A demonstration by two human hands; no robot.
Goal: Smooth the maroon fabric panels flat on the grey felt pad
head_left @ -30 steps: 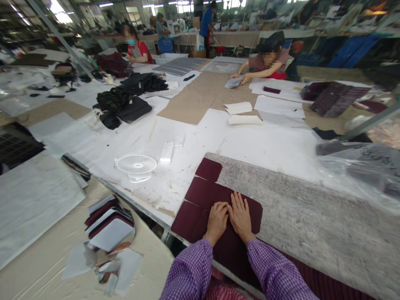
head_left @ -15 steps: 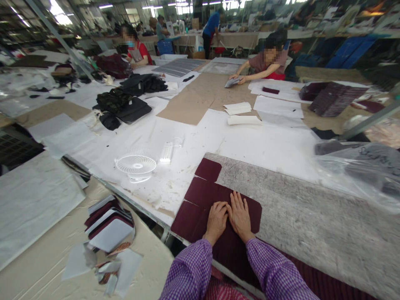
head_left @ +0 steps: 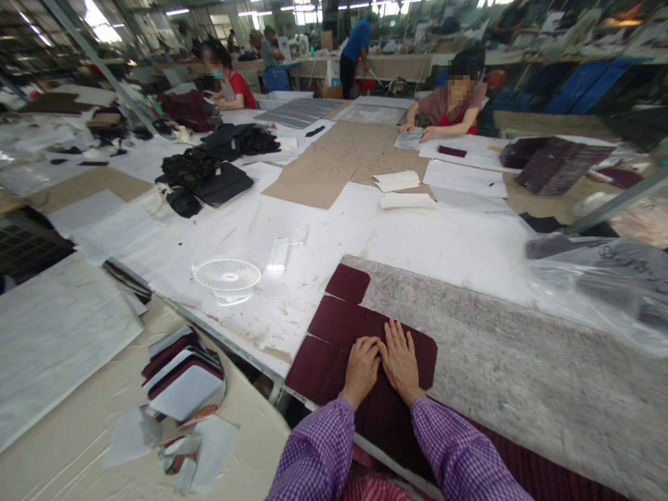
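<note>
Dark maroon fabric with cut slits on its left side lies flat over the near table edge. My right hand rests flat on it, open, with its fingers stretched forward. Just to the left, my left hand bears on the same fabric with its fingers curled and closed. Its fingertips meet the thumb side of my right hand; what they pinch, if anything, is too small to see. One maroon flap with rounded corners sticks out at the far left of the fabric.
A grey mottled board extends right from under the fabric. Left of it stand a white fan and a white power strip. Stacked coloured pieces lie at lower left. Across the table, a person handles grey sheets.
My hands and the maroon fabric have not visibly moved. The person across the table has shifted the grey sheets to the right and laid them lower; the person in red at left has turned.
</note>
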